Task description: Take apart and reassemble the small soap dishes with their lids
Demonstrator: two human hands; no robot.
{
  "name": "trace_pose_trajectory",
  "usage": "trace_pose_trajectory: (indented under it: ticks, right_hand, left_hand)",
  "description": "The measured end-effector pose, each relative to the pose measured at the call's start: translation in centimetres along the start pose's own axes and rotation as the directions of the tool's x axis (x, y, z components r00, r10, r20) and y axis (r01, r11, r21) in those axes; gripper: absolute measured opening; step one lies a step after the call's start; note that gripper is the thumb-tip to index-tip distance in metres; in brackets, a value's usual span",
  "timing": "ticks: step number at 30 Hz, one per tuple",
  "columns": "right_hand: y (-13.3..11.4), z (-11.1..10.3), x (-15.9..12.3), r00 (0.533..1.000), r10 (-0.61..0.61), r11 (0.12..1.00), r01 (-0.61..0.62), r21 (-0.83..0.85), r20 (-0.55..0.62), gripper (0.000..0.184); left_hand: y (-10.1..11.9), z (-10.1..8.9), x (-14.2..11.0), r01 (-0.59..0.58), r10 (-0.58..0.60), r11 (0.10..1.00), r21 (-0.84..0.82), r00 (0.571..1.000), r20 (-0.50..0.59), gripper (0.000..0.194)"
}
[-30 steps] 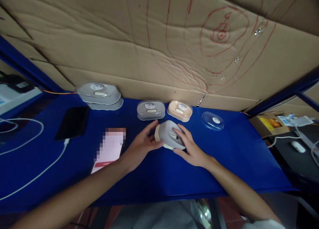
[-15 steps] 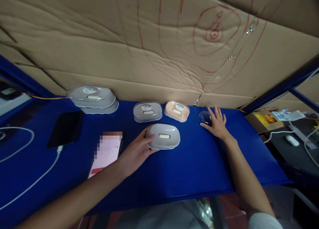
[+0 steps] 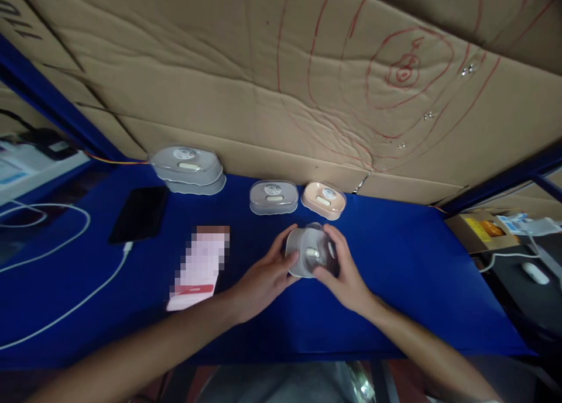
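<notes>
Left hand (image 3: pixel 263 279) curled around left end of grey oval dish (image 3: pixel 297 264), thumb over rim, seemingly steadying it; right hand (image 3: pixel 351 281) cups clear lid (image 3: pixel 332 261) against dish's right side, apparently controlling angle. Both over middle of blue surface (image 3: pixel 408 274).

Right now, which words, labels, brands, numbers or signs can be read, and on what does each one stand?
"110", seemingly cut off by the picture edge, on the cardboard.
Red marks on the cardboard: no text I can read surely.
Round labels on the clear lids: too small.
Phone screen: obscured, unreadable.
Yellow label on the right: too blurred.
</notes>
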State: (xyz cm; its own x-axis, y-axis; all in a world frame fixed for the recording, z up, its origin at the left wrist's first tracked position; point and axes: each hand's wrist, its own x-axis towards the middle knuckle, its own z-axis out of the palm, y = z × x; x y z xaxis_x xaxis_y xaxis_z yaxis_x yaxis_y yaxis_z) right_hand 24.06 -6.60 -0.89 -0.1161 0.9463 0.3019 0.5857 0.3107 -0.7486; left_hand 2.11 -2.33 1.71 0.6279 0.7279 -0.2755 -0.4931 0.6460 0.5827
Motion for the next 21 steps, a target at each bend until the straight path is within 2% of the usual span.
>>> trace_pose_trajectory:
  ticks: [3,9,12,17,21]
  right_hand:
    - [-1.0,0.0,-0.4,0.995,-0.087,0.98,0.096,-0.175,0.055,0.091]
    - [0.3,-0.9,0.5,0.95,-0.261,0.894,0.304,-0.33,0.171,0.098]
    - [0.9,-1.0,0.6,0.931,-0.327,0.85,0.364,-0.38,0.161,0.103]
    - [0.7,-0.7,0.5,0.912,-0.404,0.786,0.385,-0.484,0.069,0.109]
    - [0.6,-0.5,0.4,0.903,-0.42,0.761,0.404,-0.507,0.089,0.106]
  left_hand:
    - [-0.2,0.1,-0.1,0.009,-0.01,1.0,0.009,0.999,0.033,0.062]
    - [0.5,0.1,-0.2,-0.001,0.0,0.999,0.05,1.0,0.012,0.061]
    - [0.7,-0.1,-0.2,0.004,-0.004,0.997,0.074,1.0,0.002,0.059]
    - [0.5,-0.2,-0.1,0.003,-0.002,0.995,0.099,1.0,-0.007,0.054]
    - [0.5,-0.2,-0.1,0.004,-0.002,0.995,0.097,1.0,-0.02,0.049]
